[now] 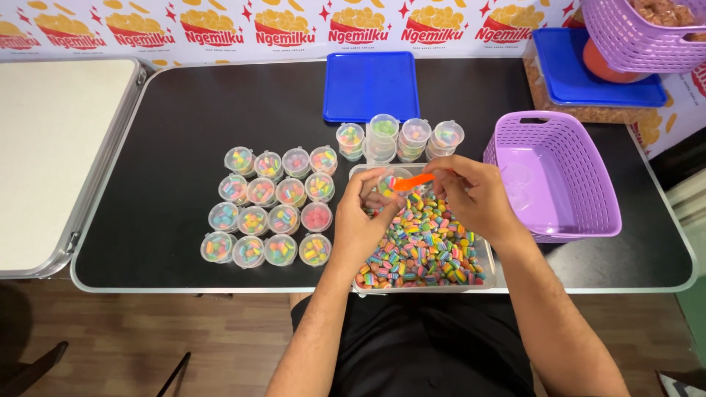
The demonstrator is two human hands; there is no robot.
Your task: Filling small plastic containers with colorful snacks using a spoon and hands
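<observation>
Head view: orange scoop (414,181) over small cup (388,181)

Cups (268,217) left (basket (555,176) right)

Small clear cup (390,182) of rainbow candies, tilted, orange scoop (413,181) at its mouth.
</observation>
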